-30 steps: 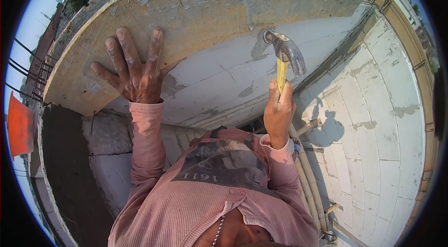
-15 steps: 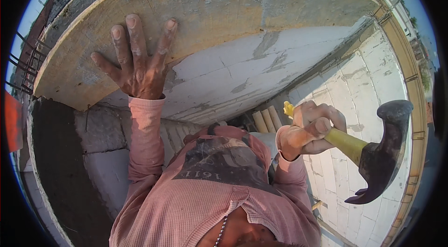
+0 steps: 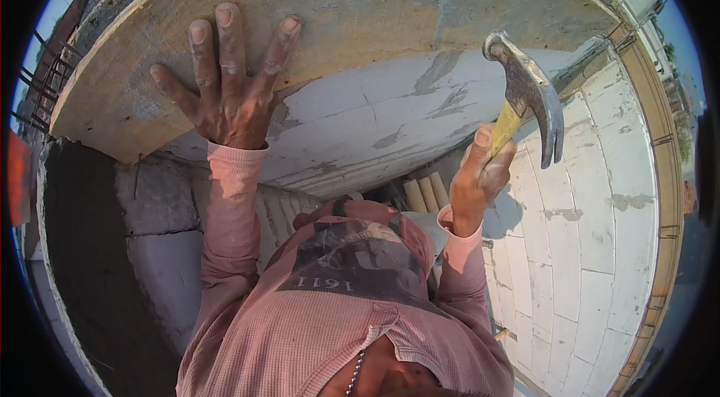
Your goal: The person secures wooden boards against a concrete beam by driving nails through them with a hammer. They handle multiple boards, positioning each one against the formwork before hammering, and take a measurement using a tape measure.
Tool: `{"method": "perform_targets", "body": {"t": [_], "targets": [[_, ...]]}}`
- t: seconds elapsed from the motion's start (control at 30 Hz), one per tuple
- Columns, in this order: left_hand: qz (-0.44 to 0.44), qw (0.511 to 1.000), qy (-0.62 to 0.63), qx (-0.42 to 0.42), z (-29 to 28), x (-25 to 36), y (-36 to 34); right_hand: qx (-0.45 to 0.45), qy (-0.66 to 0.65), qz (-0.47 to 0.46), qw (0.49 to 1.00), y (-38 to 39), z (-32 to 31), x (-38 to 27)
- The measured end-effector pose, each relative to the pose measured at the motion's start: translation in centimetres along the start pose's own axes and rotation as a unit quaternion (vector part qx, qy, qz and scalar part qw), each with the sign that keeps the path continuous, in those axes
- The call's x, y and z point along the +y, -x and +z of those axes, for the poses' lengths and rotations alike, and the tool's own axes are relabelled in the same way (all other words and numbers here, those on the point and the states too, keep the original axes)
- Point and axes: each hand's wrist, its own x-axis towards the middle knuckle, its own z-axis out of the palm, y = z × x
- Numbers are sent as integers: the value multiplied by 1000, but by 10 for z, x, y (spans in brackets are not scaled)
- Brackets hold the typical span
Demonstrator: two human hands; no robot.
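Observation:
My left hand (image 3: 229, 93) is pressed with spread fingers on a curved, weathered yellowish board (image 3: 382, 3) above a white block wall (image 3: 375, 112). My right hand (image 3: 480, 176) grips a claw hammer (image 3: 529, 93) by its yellow handle, with the steel head raised just below the board's lower edge at the right. Whether the head touches the board, I cannot tell.
White blockwork (image 3: 577, 262) with a timber strip (image 3: 664, 172) curves down the right. Several pale poles (image 3: 427, 194) lie lower in the middle. Dark rendered edging (image 3: 82, 254), protruding rebar (image 3: 37, 82) and an orange object (image 3: 19, 176) are at the left.
My right hand swung the hammer out low to the right half a second ago and now holds it higher, head up. My left hand stays spread on the board; the view has shifted slightly.

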Motion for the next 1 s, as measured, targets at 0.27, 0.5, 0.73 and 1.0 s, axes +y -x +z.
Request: {"method": "perform_targets", "body": {"t": [0.27,0.5,0.73,1.0], "targets": [[44,994,-105,0,7,2,-2,16,-24,-111,993,-15,8,36],[8,999,30,-32,-17,6,-8,-173,66,-175,967,-63,-50,31],[-168,978,76,94,-8,38,2,-443,-27,-286,849,-97,-54,-142],[-218,944,99,228,-6,58,-8,-265,31,-766,584,-113,20,-224]]}}
